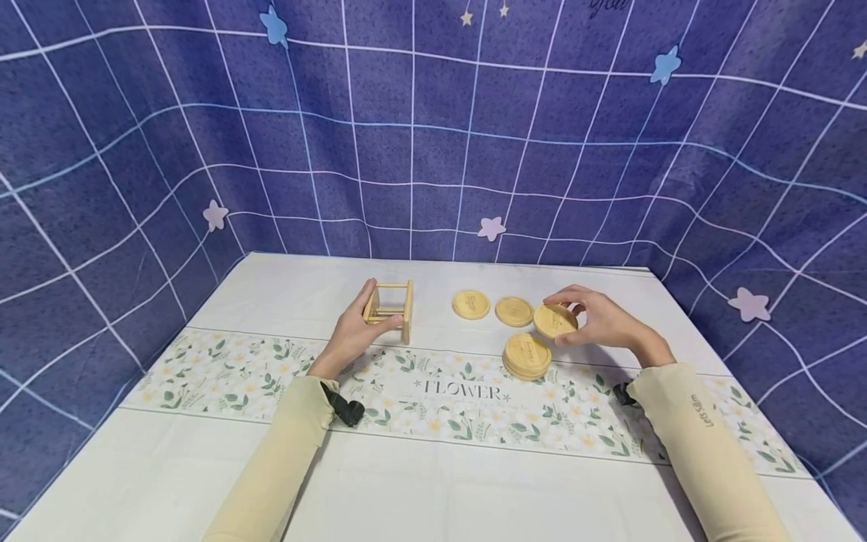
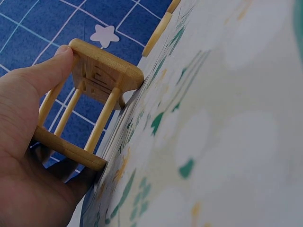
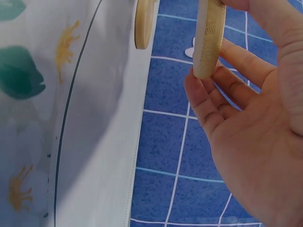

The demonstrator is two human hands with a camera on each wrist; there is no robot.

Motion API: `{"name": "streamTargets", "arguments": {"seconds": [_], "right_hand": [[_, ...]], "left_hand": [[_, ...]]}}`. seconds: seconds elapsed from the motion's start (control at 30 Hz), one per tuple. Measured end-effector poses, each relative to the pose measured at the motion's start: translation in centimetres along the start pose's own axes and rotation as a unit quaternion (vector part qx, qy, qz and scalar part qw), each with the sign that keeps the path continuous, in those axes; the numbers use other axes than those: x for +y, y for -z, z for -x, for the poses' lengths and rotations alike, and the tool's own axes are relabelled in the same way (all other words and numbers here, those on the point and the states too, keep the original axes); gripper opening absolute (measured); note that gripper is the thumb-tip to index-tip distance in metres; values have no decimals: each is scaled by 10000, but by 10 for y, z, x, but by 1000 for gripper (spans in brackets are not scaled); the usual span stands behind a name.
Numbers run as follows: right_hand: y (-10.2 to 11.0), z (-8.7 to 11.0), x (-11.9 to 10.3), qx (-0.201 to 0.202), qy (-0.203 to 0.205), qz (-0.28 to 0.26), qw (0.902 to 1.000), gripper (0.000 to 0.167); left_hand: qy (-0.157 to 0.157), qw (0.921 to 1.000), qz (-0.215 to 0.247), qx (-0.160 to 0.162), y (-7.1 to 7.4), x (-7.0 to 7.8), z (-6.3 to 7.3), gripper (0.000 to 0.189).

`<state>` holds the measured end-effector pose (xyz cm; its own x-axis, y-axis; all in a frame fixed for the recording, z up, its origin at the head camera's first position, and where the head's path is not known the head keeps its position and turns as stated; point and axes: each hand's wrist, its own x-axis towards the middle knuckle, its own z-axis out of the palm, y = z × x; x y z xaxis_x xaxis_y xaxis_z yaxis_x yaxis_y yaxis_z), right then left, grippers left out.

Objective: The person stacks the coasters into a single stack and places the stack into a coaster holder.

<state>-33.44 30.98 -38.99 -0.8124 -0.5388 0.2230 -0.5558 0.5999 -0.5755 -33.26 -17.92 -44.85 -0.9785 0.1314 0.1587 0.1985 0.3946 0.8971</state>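
My left hand (image 1: 354, 331) grips a small wooden coaster holder (image 1: 408, 312), two end panels joined by thin rods, at the table's middle left. In the left wrist view, the thumb lies against one carved panel (image 2: 109, 68) and the other fingers are partly hidden behind the lower one. A round wooden coaster (image 1: 554, 321) with engraved writing is pinched between the thumb and fingers of my right hand (image 1: 603, 320). The right wrist view shows this coaster (image 3: 209, 40) edge-on, above the tabletop. Close by are two single coasters, one left (image 1: 470, 304) and one middle (image 1: 514, 311), plus a small coaster stack (image 1: 527, 355).
The white table (image 1: 433, 482) carries a floral band with the word FLOWER (image 1: 463, 390) across it. A blue grid-patterned curtain (image 1: 433, 135) with stars encloses the back and sides.
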Motion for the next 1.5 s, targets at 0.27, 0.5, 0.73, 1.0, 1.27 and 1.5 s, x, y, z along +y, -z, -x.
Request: {"name": "streamTargets", "arguments": {"seconds": [0.27, 0.5, 0.73, 1.0, 1.27, 1.5], "right_hand": [[-5, -3, -2, -137, 189, -14, 9997, 69], [-10, -5, -3, -383, 319, -88, 9987, 71], [-15, -5, -3, -547, 284, -302, 9976, 72], [-19, -8, -9, -701, 427, -349, 9960, 71], [-24, -11, -11, -853, 526, -384, 9942, 72], [-26, -11, -12, -990, 707, -504, 9913, 74]], "left_hand": [[-1, 10000, -50, -7, 1, -1, -1, 111], [21, 9999, -99, -29, 1, -1, 0, 112], [-65, 10000, -42, -28, 1, -1, 0, 110], [-24, 10000, -25, 1, 1, 0, -1, 110], [3, 9999, -162, -9, 1, 2, 1, 110], [7, 9996, -294, -10, 1, 4, 3, 110]]}}
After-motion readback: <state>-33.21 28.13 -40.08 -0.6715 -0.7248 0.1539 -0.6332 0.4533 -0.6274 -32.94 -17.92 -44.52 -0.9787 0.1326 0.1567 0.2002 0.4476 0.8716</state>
